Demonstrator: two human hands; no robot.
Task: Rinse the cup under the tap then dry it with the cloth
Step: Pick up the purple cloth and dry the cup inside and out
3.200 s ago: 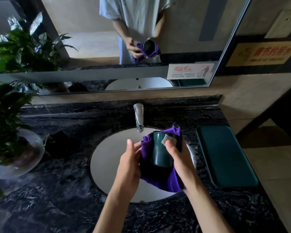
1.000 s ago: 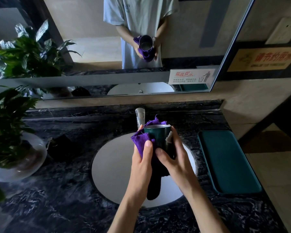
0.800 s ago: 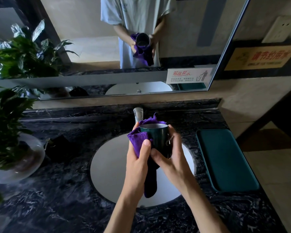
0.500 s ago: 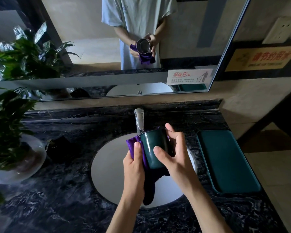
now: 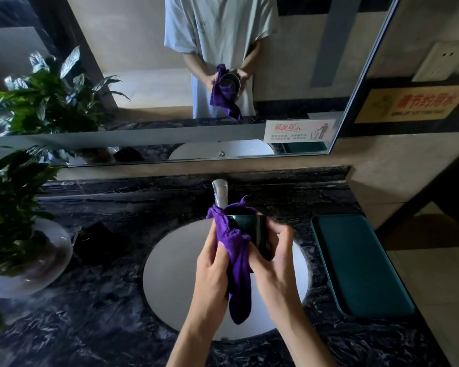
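Observation:
I hold a dark green cup point(image 5: 252, 229) over the white sink basin point(image 5: 170, 266), just in front of the chrome tap point(image 5: 220, 192). My right hand point(image 5: 273, 258) grips the cup's right side and bottom. A purple cloth point(image 5: 236, 250) is draped over the cup's left side and rim and hangs down between my hands. My left hand point(image 5: 212, 263) presses that cloth against the cup. No water is visible at the tap. The mirror shows the cup's metal inside with cloth at its rim.
A dark marble counter point(image 5: 90, 313) surrounds the basin. A teal tray point(image 5: 355, 263) lies to the right. A potted plant in a glass bowl point(image 5: 24, 260) stands at the left, with a small dark object point(image 5: 98, 245) beside it. A mirror point(image 5: 196, 75) covers the wall behind.
The cup has turned more upright and the cloth has shifted up over its left side and rim. Both hands stayed on cup and cloth over the basin.

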